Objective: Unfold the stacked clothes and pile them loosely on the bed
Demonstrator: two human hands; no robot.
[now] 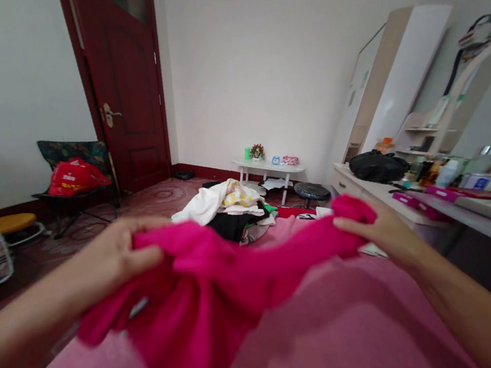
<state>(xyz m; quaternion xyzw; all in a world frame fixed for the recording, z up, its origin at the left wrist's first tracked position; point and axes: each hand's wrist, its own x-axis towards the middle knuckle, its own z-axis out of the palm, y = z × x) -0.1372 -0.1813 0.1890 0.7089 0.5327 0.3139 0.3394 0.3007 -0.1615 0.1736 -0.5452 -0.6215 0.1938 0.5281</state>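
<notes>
A bright pink garment [216, 299] hangs stretched between my two hands above a bed with a pink cover [341, 329]. My left hand [117, 252] is closed on the garment's upper left edge, thumb on top. My right hand [379, 228] pinches the upper right corner, fingers closed on the cloth. The rest of the garment droops in folds toward me and is blurred. Beyond it, at the far end of the bed, lies a pile of clothes [230, 208] in white, yellow and black.
A dark red door [127, 85] stands at the back left, with a folding chair holding a red bag [75, 177] beside it. A small white table [269, 171] and a round stool [312, 191] sit by the far wall. A cluttered white dresser [460, 201] runs along the right.
</notes>
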